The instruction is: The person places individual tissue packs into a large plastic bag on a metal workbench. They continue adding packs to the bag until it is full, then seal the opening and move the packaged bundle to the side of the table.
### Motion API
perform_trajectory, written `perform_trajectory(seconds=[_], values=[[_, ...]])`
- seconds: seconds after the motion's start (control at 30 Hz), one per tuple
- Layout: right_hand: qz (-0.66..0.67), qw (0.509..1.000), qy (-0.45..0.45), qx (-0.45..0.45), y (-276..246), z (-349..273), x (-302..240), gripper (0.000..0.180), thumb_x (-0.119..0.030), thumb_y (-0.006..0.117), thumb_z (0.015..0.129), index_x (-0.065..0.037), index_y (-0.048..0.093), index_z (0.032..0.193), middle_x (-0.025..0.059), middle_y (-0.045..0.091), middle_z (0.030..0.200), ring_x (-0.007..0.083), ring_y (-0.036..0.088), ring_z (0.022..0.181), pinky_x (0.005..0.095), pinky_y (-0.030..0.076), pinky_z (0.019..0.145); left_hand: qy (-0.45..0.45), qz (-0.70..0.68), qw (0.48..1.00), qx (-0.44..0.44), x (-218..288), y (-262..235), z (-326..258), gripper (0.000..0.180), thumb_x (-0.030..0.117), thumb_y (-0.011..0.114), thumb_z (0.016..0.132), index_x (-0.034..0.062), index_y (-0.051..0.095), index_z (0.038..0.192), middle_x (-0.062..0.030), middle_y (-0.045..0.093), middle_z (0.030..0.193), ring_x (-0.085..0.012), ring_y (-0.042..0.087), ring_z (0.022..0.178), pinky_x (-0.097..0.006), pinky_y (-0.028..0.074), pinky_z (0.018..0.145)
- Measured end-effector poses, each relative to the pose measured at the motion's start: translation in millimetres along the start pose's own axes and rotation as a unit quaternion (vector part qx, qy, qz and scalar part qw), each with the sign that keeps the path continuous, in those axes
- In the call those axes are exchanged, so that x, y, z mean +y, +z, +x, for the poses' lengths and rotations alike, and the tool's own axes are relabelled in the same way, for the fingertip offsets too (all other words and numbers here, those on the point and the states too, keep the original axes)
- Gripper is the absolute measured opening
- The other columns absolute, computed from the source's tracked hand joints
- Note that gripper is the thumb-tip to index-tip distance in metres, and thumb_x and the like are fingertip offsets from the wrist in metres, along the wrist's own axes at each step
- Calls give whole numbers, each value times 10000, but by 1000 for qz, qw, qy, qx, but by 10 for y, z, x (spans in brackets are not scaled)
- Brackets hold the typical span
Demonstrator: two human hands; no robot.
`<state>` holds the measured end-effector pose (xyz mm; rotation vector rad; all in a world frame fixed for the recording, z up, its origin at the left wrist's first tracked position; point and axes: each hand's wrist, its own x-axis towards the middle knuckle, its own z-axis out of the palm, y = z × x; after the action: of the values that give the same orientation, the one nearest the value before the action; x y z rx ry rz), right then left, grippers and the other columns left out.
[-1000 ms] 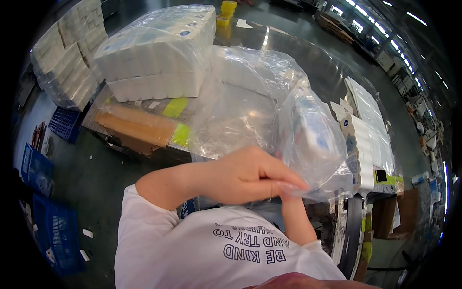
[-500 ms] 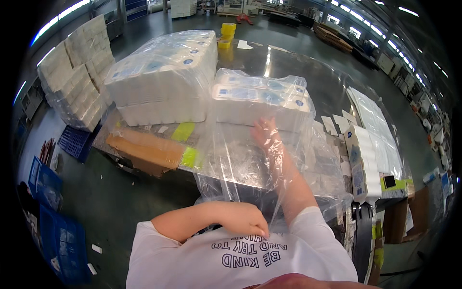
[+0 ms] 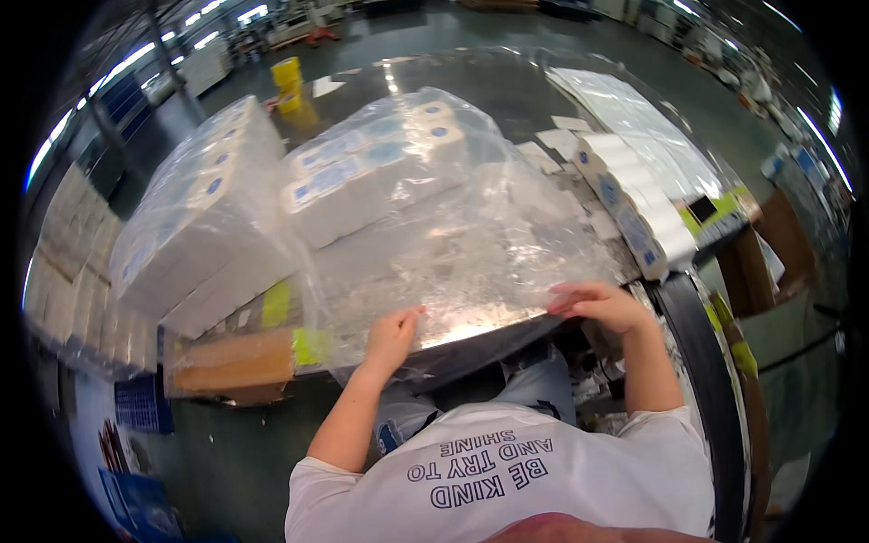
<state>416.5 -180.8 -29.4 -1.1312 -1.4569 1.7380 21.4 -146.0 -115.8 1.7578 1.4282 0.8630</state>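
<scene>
i've got both hands out over the near edge of the metal table (image 3: 516, 100), well apart, and here's how it stands: the left hand (image 3: 391, 342) has its fingers curled in narrow, right at the clear plastic bag (image 3: 534, 222); whether any film is pinched in there, i can't tell. over to the right hand (image 3: 599, 306), fingers stretched out toward the left hand, at the bag's right-hand side; from up here i can't tell whether it's gripping the film either. the bag spreads across the tabletop between and beyond my hands, its far part wrapped around the white roll packs (image 3: 371, 185), blue-marked, lying well beyond my fingers. left of those, a big wrapped bundle (image 3: 204, 217), and nearer me the brown cardboard (image 3: 233, 360) at the table edge. out right, a row of white rolls (image 3: 644, 204) beside flat white sheets (image 3: 634, 118); far back, yellow tape rolls (image 3: 288, 86), stacked up.
</scene>
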Motion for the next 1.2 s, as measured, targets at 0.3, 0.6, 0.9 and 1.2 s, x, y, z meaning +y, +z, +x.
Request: perform_trajectory(seconds=[0.3,0.6,0.9,1.2], values=[[5,734,-47,678,-2056,-1191,694,540,-177,658,824,-61,469,1317,68,581,1153,127,589,744,265,453,571,36,-4,997,65,-21,153,449,274,209,515,954,41,702,1064,-152,707,928,-258,665,854,-339,486,764],[20,804,-57,592,-1422,-189,846,565,-74,680,786,-3,429,1287,49,564,808,103,472,498,243,369,410,42,23,996,80,5,115,345,254,184,531,947,22,701,1044,-94,692,861,-149,593,771,-291,455,717],[220,885,-12,411,421,-406,840,237,-73,531,876,-33,506,1109,98,660,741,129,511,426,230,396,388,23,27,996,86,-49,96,328,242,170,532,933,42,705,1043,-162,704,920,-244,659,824,-334,487,751],[364,854,-42,368,725,-240,631,617,-395,579,932,-108,352,1429,131,520,1328,270,505,1224,438,410,1014,61,13,993,101,-74,104,341,252,199,532,934,57,707,1048,-155,696,879,-265,653,783,-337,488,729]])
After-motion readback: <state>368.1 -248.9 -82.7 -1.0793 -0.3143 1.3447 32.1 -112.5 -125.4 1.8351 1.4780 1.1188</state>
